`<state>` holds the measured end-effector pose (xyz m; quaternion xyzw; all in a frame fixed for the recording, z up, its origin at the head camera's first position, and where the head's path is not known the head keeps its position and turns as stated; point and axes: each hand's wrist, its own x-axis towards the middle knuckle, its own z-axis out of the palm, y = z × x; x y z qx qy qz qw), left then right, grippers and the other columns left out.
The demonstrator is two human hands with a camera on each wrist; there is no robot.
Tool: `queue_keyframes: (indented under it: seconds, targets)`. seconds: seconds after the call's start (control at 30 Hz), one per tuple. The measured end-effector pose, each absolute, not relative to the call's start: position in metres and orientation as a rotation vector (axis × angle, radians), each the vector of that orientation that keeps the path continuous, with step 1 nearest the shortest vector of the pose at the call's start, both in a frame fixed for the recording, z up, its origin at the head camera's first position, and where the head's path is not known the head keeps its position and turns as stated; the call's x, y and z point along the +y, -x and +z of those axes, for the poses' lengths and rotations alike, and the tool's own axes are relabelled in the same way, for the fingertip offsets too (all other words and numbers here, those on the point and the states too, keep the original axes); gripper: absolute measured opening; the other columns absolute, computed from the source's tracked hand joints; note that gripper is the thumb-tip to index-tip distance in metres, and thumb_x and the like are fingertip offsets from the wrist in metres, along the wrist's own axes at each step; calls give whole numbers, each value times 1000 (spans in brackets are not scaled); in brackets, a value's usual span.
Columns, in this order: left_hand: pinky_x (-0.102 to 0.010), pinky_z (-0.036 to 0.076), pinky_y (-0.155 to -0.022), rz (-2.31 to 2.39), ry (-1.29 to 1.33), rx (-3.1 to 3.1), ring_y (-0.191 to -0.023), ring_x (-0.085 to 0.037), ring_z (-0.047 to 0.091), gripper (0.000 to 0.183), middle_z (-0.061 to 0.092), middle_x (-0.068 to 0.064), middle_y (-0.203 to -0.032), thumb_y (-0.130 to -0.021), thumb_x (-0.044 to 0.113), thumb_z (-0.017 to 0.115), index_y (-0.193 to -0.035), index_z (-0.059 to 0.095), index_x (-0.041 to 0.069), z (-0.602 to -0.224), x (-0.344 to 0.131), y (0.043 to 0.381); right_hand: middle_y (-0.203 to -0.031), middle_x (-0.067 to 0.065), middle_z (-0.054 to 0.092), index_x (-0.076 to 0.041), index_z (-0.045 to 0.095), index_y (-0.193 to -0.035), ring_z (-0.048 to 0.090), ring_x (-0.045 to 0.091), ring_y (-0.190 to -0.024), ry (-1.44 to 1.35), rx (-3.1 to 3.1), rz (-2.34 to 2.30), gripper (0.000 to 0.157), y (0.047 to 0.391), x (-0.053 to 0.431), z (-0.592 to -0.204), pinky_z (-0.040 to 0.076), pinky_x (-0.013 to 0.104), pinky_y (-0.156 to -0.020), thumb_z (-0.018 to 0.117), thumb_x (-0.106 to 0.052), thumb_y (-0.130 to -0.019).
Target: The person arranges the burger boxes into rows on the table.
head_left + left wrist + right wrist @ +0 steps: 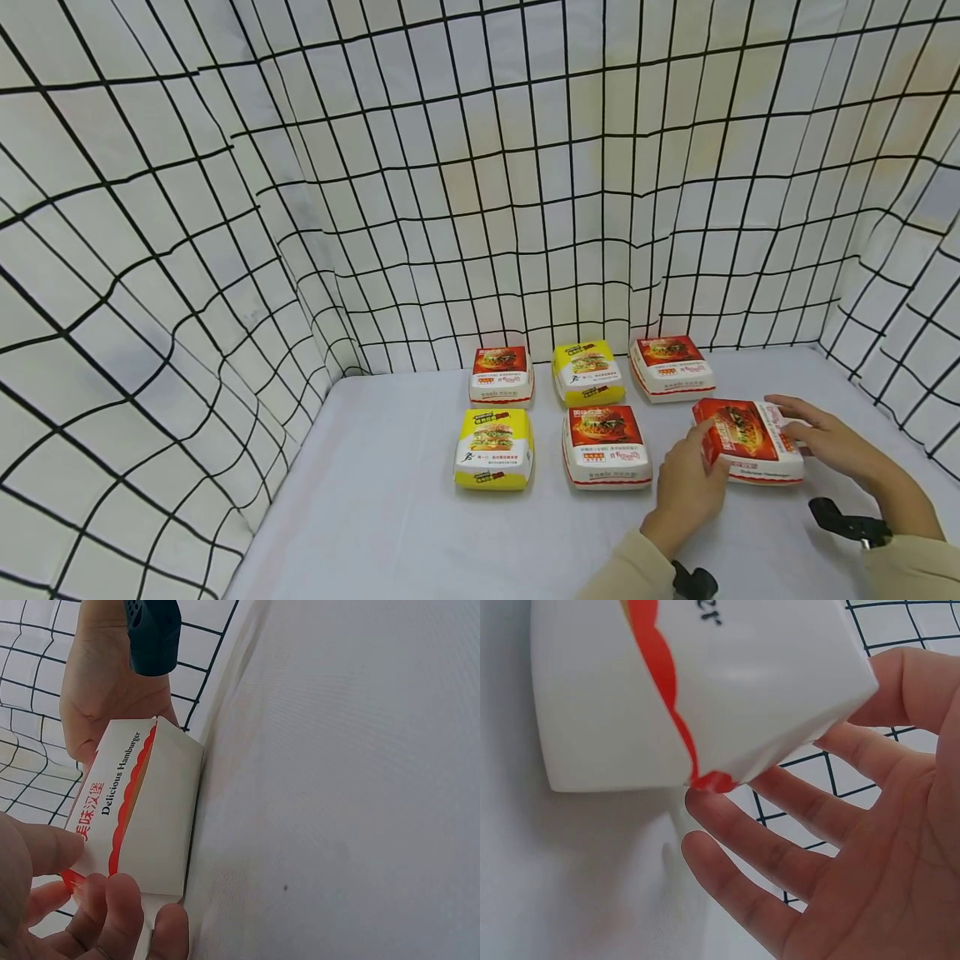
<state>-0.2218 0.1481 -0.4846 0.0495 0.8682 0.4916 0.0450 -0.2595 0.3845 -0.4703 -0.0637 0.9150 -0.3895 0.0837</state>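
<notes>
A red-and-white hamburger box sits at the right of the table, slightly turned, between both hands. My left hand holds its left side. In the left wrist view the left thumb lies at the upper edge of the hamburger box, with the other fingers bent by its side. My right hand grips the box's right end. In the right wrist view, some fingers of the right hand reach behind the hamburger box, while the lowest finger stands apart from it. The lid is closed, with a narrow gap along its scalloped red edge.
Left of the held box stand a red-and-white box and a yellow box. Behind them is a row with a red box, a yellow box and another red box. Black netting over white cloth surrounds the white table.
</notes>
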Motion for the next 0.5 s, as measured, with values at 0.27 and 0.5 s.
queue_keyframes:
  seconds: [0.27,0.5]
  targets:
    - [-24,36,-50,1534,-147,2631,-58,-9,41,53,50,9,-73,-95,29,73,-142,52,44,-484,147,221,-151,43,29,6,26,-154,42,61,-128,196,2734,-1166,59,259,384,-469,56,58,-86,42,-27,-108]
    - [-41,56,-98,1527,-125,2653,-117,-10,64,51,66,12,-127,-94,34,74,-140,53,38,-486,147,222,-147,42,34,7,27,-152,48,58,-123,207,2747,-1183,57,258,383,-471,58,55,-85,43,-27,-108]
